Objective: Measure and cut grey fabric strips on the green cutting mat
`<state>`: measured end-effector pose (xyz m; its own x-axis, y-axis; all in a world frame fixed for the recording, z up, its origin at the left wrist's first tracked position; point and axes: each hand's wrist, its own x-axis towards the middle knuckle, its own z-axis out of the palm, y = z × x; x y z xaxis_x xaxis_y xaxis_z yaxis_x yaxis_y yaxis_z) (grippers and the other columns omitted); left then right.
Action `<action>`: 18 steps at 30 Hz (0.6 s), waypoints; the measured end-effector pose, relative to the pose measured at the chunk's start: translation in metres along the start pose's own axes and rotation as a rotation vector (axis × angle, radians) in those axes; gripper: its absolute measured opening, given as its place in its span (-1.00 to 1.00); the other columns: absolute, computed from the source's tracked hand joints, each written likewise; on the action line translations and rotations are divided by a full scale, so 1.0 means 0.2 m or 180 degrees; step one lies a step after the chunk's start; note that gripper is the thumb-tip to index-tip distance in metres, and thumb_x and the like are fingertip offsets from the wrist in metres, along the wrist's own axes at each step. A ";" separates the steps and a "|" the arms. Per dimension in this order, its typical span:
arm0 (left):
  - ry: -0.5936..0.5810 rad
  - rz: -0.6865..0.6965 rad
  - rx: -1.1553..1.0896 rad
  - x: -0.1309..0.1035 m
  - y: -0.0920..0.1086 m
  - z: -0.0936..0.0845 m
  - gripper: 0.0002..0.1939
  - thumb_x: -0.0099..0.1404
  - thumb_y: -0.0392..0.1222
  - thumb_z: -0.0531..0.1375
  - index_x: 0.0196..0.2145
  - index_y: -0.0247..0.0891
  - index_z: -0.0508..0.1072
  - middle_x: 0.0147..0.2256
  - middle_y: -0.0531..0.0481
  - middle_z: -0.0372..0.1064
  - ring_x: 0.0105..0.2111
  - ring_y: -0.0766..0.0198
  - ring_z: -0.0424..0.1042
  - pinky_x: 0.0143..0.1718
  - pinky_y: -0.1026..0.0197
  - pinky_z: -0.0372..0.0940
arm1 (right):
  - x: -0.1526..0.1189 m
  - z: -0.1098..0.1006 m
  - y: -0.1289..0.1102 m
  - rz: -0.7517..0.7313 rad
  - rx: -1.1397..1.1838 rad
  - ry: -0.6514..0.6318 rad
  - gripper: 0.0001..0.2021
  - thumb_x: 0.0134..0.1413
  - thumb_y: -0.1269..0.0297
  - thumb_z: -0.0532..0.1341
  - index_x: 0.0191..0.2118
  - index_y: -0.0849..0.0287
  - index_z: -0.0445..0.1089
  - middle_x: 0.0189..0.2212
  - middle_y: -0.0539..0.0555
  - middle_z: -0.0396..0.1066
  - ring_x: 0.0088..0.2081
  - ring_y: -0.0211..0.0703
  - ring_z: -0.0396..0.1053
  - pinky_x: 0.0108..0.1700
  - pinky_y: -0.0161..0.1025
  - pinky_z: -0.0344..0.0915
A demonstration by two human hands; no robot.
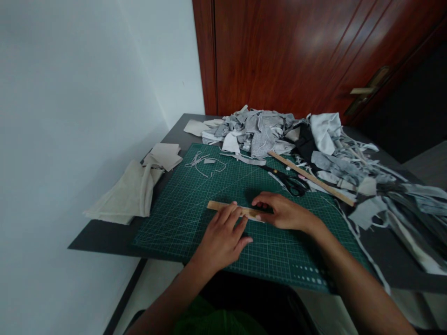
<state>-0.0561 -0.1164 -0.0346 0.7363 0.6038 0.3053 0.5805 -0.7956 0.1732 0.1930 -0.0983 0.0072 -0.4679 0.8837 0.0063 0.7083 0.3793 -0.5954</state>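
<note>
A short, light wooden ruler lies on the green cutting mat, with a thin white strip showing along its lower edge near the right end. The spread fingers of my left hand rest flat on the ruler's middle. At the ruler's right end, my right hand has its thumb touching the edge, while the curled index finger stays apart on the far side. Black-handled scissors lie beyond my right hand.
Grey and white fabric scraps are heaped at the back and right. A longer wooden ruler lies slanted beside them. Loose threads and a small tag lie on the mat. Folded cream cloth sits at the left edge, near the wall.
</note>
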 end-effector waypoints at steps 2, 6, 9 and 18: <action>-0.0047 0.0036 -0.0073 -0.01 0.04 0.01 -0.52 0.45 0.08 0.19 0.15 -0.30 0.44 0.21 -0.28 0.38 0.32 -0.11 0.23 0.28 -0.15 0.24 | -0.01 -0.02 0.01 0.0173 0.0014 -0.0045 -0.79 0.20 0.31 0.30 -0.05 0.17 0.49 -0.22 0.10 0.48 -0.24 -0.10 0.42 -0.20 -0.21 0.33; -0.0110 -0.0210 -0.0260 -0.04 0.13 0.04 -0.25 0.37 0.34 0.14 0.23 -0.35 0.39 0.27 -0.34 0.31 0.33 -0.19 0.21 0.31 -0.23 0.18 | -0.04 -0.05 0.03 0.0401 -0.0225 -0.0238 -0.79 0.10 0.31 0.35 -0.11 0.15 0.48 -0.22 0.08 0.47 -0.22 -0.07 0.41 -0.18 -0.20 0.30; -0.0123 -0.0321 -0.0323 -0.05 0.17 0.07 -0.09 0.34 0.46 0.08 0.30 -0.38 0.32 0.33 -0.33 0.24 0.36 -0.22 0.15 0.36 -0.25 0.07 | -0.05 -0.05 0.03 0.0491 -0.0315 -0.0342 -0.78 0.06 0.33 0.37 -0.14 0.12 0.44 -0.21 0.06 0.45 -0.19 -0.06 0.40 -0.17 -0.21 0.27; -0.0167 -0.0306 -0.0380 -0.07 0.17 0.09 -0.01 0.30 0.50 0.08 0.39 -0.34 0.20 0.36 -0.31 0.19 0.40 -0.21 0.07 0.39 -0.25 0.00 | -0.04 -0.04 0.05 0.0476 -0.0188 -0.0319 -0.91 0.14 0.36 0.28 -0.21 0.10 0.44 -0.32 0.02 0.46 -0.29 -0.11 0.41 -0.29 -0.25 0.21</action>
<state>-0.0402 -0.1507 -0.0493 0.6983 0.6768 0.2332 0.6062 -0.7323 0.3103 0.2076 -0.1001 0.0079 -0.4033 0.9008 -0.1607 0.8024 0.2637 -0.5354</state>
